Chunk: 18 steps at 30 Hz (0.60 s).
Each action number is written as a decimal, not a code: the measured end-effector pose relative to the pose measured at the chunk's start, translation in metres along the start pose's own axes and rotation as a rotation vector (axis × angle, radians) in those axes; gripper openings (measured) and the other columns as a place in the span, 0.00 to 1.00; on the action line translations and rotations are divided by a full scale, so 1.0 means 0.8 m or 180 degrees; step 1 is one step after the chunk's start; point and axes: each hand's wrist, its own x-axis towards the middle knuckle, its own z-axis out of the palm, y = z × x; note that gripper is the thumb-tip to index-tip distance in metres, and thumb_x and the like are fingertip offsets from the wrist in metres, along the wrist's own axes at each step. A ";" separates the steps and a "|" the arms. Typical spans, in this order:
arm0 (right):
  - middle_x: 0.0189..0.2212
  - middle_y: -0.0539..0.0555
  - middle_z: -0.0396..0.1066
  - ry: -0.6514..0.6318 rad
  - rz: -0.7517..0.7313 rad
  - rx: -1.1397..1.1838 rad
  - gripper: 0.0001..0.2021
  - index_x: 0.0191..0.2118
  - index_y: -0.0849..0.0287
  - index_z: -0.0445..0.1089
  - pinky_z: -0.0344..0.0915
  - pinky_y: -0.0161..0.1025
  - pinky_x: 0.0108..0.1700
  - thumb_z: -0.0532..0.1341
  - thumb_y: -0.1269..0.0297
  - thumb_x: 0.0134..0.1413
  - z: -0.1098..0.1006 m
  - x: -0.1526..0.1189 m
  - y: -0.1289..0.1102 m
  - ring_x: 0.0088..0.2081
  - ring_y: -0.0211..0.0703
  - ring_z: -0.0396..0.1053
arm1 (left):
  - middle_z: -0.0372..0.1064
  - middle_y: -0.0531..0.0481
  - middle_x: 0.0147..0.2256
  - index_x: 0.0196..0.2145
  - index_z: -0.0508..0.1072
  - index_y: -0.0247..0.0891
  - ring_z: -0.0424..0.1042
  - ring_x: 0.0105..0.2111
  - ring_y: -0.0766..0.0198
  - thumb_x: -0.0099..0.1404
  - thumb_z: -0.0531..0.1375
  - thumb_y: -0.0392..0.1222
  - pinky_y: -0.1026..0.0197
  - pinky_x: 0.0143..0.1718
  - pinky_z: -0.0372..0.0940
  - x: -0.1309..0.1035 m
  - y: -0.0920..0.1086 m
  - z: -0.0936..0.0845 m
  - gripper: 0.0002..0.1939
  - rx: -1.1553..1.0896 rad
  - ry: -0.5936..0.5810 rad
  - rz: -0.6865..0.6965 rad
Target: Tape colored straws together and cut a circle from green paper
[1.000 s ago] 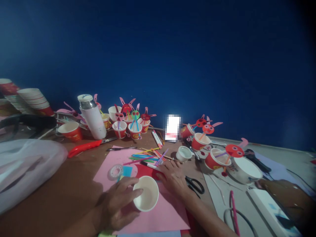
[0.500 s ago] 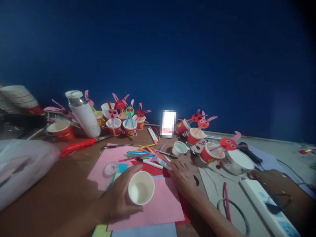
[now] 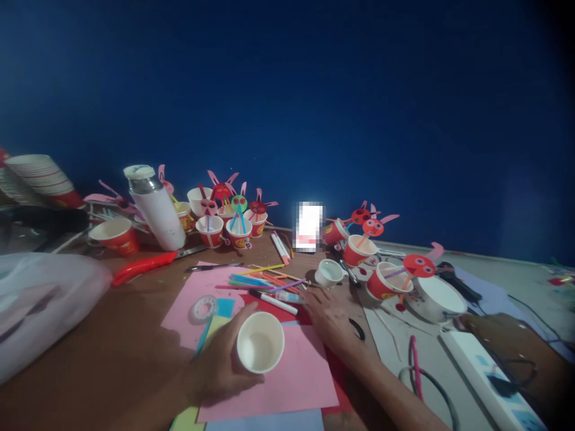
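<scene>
1. Left hand (image 3: 218, 362) grips round, white-lined paper cup (image 3: 260, 342) from nine o'clock, over pink paper sheet (image 3: 300, 374).
2. Right hand (image 3: 327, 314) open, palm down, cup's two o'clock.
3. Black-capped white marker (image 3: 279, 304): between twelve and one.

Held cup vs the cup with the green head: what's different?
The held cup is in the left hand; the green-head cup stands untouched.
The held cup has no straws in it; the green-head cup has blue straws bearing a green head.
The held cup is over pink paper; the green-head cup is off it, farther back.
Shared: both have pale rims and insides.
</scene>
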 end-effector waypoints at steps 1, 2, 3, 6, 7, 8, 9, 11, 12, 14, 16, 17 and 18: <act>0.41 0.57 0.69 0.0011 0.0004 0.0031 0.13 0.47 0.60 0.67 0.61 0.42 0.47 0.54 0.72 0.58 0.000 0.000 0.000 0.45 0.46 0.64 | 0.57 0.40 0.57 0.62 0.41 0.43 0.60 0.55 0.47 0.45 0.67 0.44 0.49 0.54 0.59 0.000 0.001 0.000 0.53 -0.0047 -0.0012 -0.0094; 0.41 0.57 0.69 0.0010 0.0011 0.0073 0.13 0.48 0.59 0.67 0.61 0.42 0.48 0.54 0.72 0.57 -0.001 0.000 0.000 0.45 0.46 0.64 | 0.57 0.41 0.57 0.62 0.42 0.43 0.60 0.55 0.47 0.45 0.67 0.44 0.49 0.54 0.59 0.000 0.003 0.000 0.53 -0.0099 -0.0037 -0.0183; 0.42 0.57 0.69 0.0013 0.0015 0.0122 0.13 0.48 0.60 0.66 0.61 0.42 0.48 0.54 0.71 0.57 -0.004 -0.001 -0.001 0.45 0.46 0.64 | 0.57 0.42 0.57 0.62 0.42 0.43 0.60 0.55 0.47 0.45 0.67 0.43 0.50 0.54 0.59 0.000 0.005 -0.001 0.52 -0.0150 -0.0065 -0.0249; 0.45 0.58 0.68 0.0004 0.0113 0.0221 0.14 0.49 0.60 0.66 0.61 0.44 0.49 0.56 0.66 0.57 -0.018 -0.005 0.000 0.47 0.48 0.64 | 0.58 0.43 0.57 0.62 0.43 0.43 0.59 0.55 0.48 0.45 0.66 0.42 0.51 0.54 0.59 0.001 0.011 -0.003 0.51 -0.0310 -0.0048 -0.0360; 0.45 0.58 0.68 -0.0032 0.0171 0.0216 0.14 0.48 0.59 0.66 0.61 0.44 0.49 0.56 0.65 0.57 -0.024 -0.007 0.002 0.47 0.48 0.64 | 0.58 0.43 0.57 0.62 0.43 0.43 0.60 0.55 0.48 0.45 0.66 0.41 0.51 0.54 0.59 0.002 0.012 -0.003 0.52 -0.0346 0.0012 -0.0406; 0.45 0.58 0.68 -0.0081 0.0242 0.0191 0.13 0.47 0.59 0.67 0.61 0.44 0.48 0.57 0.64 0.56 -0.029 -0.010 0.004 0.47 0.48 0.64 | 0.59 0.43 0.56 0.62 0.44 0.42 0.60 0.55 0.48 0.44 0.66 0.41 0.51 0.54 0.58 0.002 0.013 -0.004 0.52 -0.0365 0.0087 -0.0460; 0.44 0.57 0.68 -0.0137 0.0318 0.0160 0.12 0.46 0.58 0.67 0.60 0.45 0.48 0.57 0.64 0.56 -0.033 -0.013 0.007 0.46 0.48 0.64 | 0.59 0.43 0.56 0.62 0.44 0.42 0.59 0.55 0.48 0.44 0.66 0.40 0.51 0.55 0.58 0.002 0.013 -0.004 0.52 -0.0363 0.0146 -0.0510; 0.42 0.56 0.68 -0.0278 0.0471 0.0113 0.11 0.45 0.57 0.68 0.60 0.44 0.48 0.57 0.64 0.56 -0.040 -0.020 0.015 0.46 0.48 0.64 | 0.58 0.43 0.57 0.62 0.45 0.42 0.57 0.56 0.48 0.45 0.66 0.40 0.50 0.56 0.56 0.002 0.012 -0.004 0.50 -0.0304 0.0162 -0.0584; 0.42 0.56 0.68 -0.0346 0.0549 0.0102 0.11 0.45 0.57 0.68 0.60 0.44 0.48 0.58 0.65 0.55 -0.041 -0.023 0.018 0.46 0.49 0.63 | 0.57 0.43 0.57 0.62 0.45 0.42 0.56 0.57 0.48 0.45 0.65 0.40 0.49 0.57 0.55 0.002 0.011 -0.004 0.50 -0.0270 0.0163 -0.0613; 0.41 0.55 0.69 -0.0514 0.0692 0.0092 0.11 0.44 0.56 0.68 0.60 0.43 0.48 0.59 0.64 0.54 -0.043 -0.028 0.022 0.46 0.48 0.64 | 0.56 0.43 0.58 0.62 0.46 0.42 0.55 0.58 0.47 0.46 0.65 0.40 0.48 0.57 0.53 0.002 0.008 -0.002 0.49 -0.0246 0.0172 -0.0635; 0.40 0.55 0.69 -0.0673 0.0816 0.0070 0.11 0.43 0.57 0.69 0.60 0.42 0.46 0.59 0.62 0.53 -0.044 -0.029 0.023 0.45 0.48 0.65 | 0.56 0.42 0.58 0.62 0.46 0.42 0.55 0.57 0.47 0.46 0.65 0.41 0.48 0.57 0.53 0.002 0.006 0.000 0.49 -0.0276 0.0162 -0.0611; 0.39 0.55 0.69 -0.0748 0.0856 0.0060 0.11 0.42 0.57 0.69 0.61 0.42 0.46 0.59 0.62 0.54 -0.045 -0.028 0.023 0.44 0.48 0.65 | 0.57 0.42 0.57 0.62 0.46 0.41 0.56 0.57 0.47 0.46 0.65 0.42 0.48 0.57 0.54 0.002 0.005 0.001 0.49 -0.0306 0.0165 -0.0595; 0.38 0.55 0.70 -0.0818 0.0890 0.0050 0.10 0.42 0.57 0.70 0.61 0.41 0.45 0.58 0.61 0.54 -0.047 -0.027 0.022 0.43 0.47 0.66 | 0.57 0.42 0.57 0.62 0.46 0.41 0.57 0.57 0.48 0.46 0.65 0.42 0.49 0.56 0.55 0.002 0.005 0.001 0.49 -0.0336 0.0160 -0.0582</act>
